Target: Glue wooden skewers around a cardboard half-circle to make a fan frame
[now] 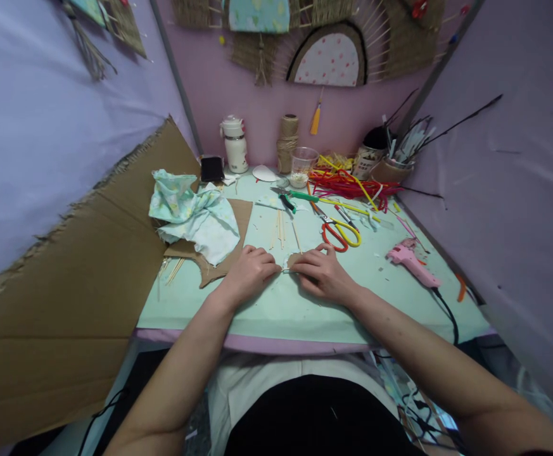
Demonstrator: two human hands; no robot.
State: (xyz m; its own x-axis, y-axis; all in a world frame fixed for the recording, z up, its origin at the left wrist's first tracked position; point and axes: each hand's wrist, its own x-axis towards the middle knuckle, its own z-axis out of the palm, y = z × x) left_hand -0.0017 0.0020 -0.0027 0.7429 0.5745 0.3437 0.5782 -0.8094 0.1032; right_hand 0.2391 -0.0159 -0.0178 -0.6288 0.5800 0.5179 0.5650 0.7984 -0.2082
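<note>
My left hand (pixel 256 273) and my right hand (pixel 322 271) rest close together on the table, fingers curled in. Between their fingertips is a small cardboard piece (pixel 292 259) with a pale edge, mostly covered by my right fingers. Both hands pinch it, the left at its near left edge. A thin stick (pixel 296 235) leads away from just beyond the piece. More wooden sticks (pixel 280 229) lie past my left hand. Scissors (pixel 340 233) with red and yellow handles lie beyond my right hand, near green-handled pliers (pixel 302 196).
Floral cloth (pixel 209 221) lies on cut cardboard (pixel 242 221) at the left, beside a large cardboard sheet (pixel 90 272). A pink glue gun (pixel 413 263) with a cord lies right. Red pipe cleaners (pixel 352 185), twine (pixel 287 145), a plastic cup (pixel 303 166) and a white bottle (pixel 235 144) stand behind.
</note>
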